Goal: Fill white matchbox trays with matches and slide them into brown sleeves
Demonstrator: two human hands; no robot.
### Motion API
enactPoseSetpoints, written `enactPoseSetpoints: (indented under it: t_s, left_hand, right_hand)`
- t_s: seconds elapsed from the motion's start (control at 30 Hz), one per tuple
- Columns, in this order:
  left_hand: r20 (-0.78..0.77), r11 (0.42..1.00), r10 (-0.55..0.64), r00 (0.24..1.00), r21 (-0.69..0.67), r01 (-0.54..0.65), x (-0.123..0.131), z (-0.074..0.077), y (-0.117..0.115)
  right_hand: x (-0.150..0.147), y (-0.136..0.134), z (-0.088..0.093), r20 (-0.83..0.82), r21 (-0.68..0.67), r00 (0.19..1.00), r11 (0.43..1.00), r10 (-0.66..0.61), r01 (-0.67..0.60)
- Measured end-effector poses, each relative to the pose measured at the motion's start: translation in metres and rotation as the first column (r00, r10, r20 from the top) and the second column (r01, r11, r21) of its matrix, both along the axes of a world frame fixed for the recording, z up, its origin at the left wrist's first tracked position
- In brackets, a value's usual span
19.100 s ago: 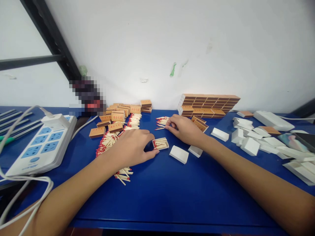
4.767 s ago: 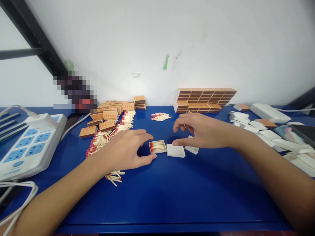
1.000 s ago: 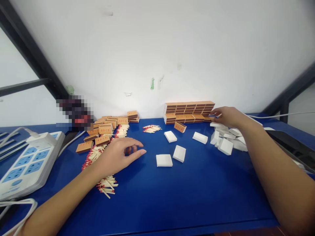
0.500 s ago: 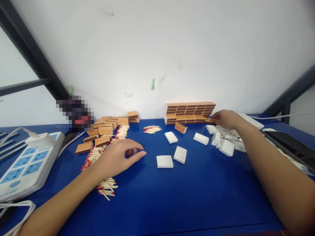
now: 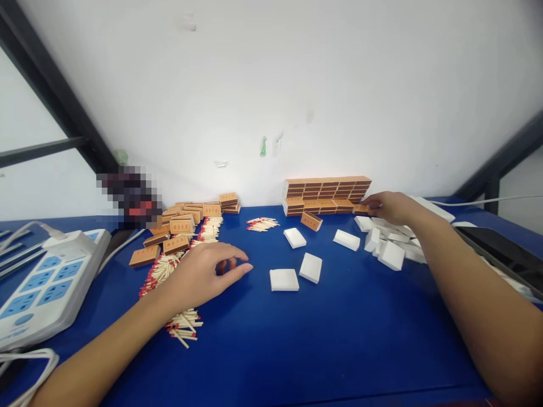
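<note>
At the right end of the stacked matchboxes (image 5: pixel 326 189), my right hand (image 5: pixel 388 206) has its fingers closed on a matchbox (image 5: pixel 360 209) lying low against the row. My left hand (image 5: pixel 207 268) hovers over the loose matches (image 5: pixel 184 325) with thumb and fingers apart and nothing between them. A single matchbox (image 5: pixel 311 221) rests tilted in front of the stack. White matchbox trays (image 5: pixel 284 280) lie about the middle of the table, and a heap of more white trays (image 5: pixel 391 255) sits below my right hand.
Several matchboxes (image 5: pixel 176 244) are piled at the left behind the matches. A small bunch of matches (image 5: pixel 263 224) lies near the wall. A power strip (image 5: pixel 51 288) with cables is at the far left. A dark phone-like device (image 5: pixel 503 251) lies at the right on the blue table (image 5: pixel 322 350).
My right hand has shifted very slightly at the end matchbox, which sits a touch further left against the row. My left hand stays in place.
</note>
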State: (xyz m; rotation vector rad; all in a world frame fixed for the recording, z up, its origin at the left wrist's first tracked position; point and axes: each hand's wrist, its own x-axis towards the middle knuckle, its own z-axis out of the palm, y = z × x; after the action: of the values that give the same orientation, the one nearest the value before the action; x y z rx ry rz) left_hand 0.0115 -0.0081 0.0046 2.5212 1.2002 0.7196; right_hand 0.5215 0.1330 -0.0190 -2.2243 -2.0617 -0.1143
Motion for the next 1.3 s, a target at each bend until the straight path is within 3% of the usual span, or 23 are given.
enactPoseSetpoints:
  t_s: [0.33,0.77,1.1,1.3]
  left_hand:
    - [0.003,1.0,0.003,1.0,-0.013,-0.003,-0.001,0.001,0.0]
    - [-0.017,1.0,0.0,1.0,0.023,0.0,-0.002,0.0,0.001]
    - [-0.052,0.997,-0.015,0.999,0.07,0.019,-0.002,0.001,0.002]
    - [-0.075,0.996,-0.019,0.997,0.082,0.025,-0.003,-0.004,0.003]
  right_hand:
    - [-0.014,-0.002,0.002,-0.039,-0.046,0.995,0.995,-0.087,0.085]
    - [-0.013,0.001,-0.007,0.027,-0.035,0.996,0.995,-0.089,0.09]
    - [-0.031,-0.013,0.023,0.081,-0.044,0.992,0.994,-0.093,0.097]
    - [-0.045,-0.012,0.022,0.106,0.001,0.991,0.997,-0.076,0.077]
